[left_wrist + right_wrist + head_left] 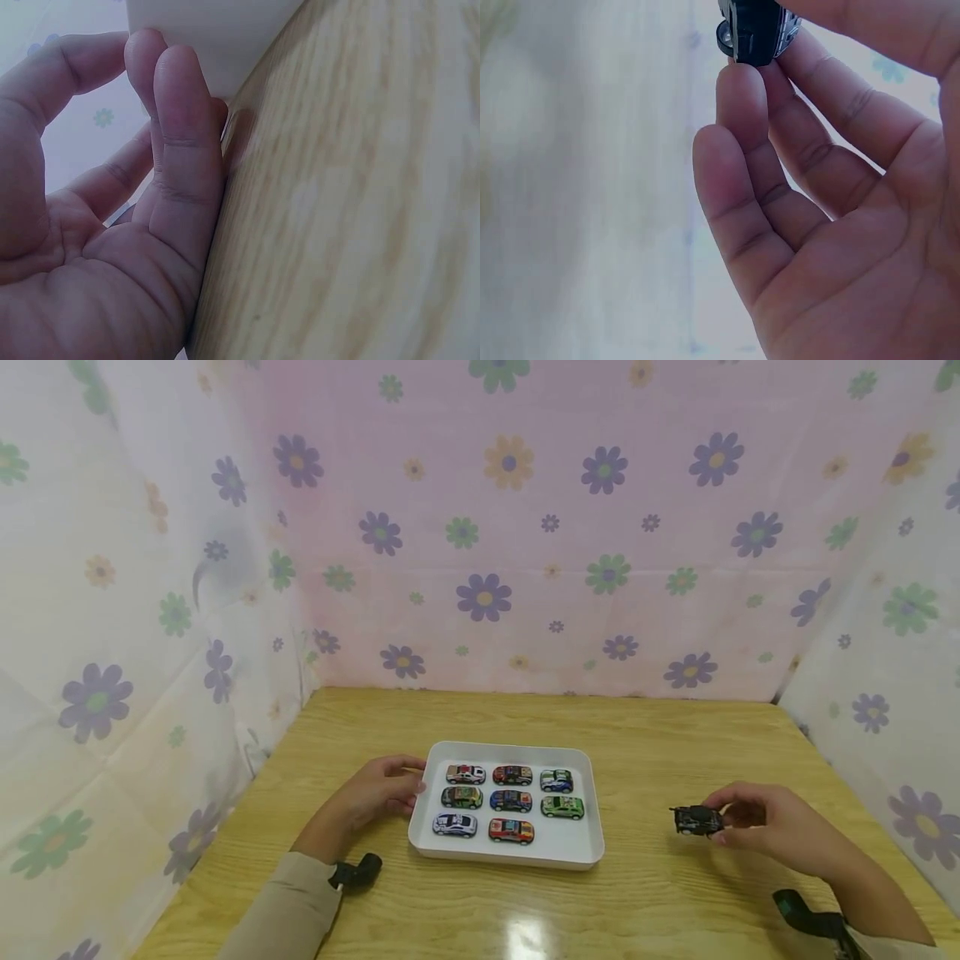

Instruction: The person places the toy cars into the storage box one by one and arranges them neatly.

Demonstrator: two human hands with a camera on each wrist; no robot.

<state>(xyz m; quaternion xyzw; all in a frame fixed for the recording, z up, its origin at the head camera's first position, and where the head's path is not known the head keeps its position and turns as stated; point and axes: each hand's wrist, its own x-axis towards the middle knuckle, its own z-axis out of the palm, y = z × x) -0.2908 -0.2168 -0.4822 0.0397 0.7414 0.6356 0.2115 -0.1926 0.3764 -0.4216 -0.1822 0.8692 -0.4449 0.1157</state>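
Observation:
A white tray lies on the wooden table, with several small printed toy cars in rows in it. Among them are a green toy car, a red and yellow one and a white one. At the tray's left side, my left hand touches the outer wall with its fingertips, the little-finger side resting on the table. Well to the right of the tray, my right hand pinches a black toy car between thumb and fingers. In the right wrist view, only part of this car shows.
The wooden table spreads around the tray. Flower-printed cloth hangs behind the table and along both sides. A black strap with a curved piece sits on each wrist, the left one near the tray's front left corner.

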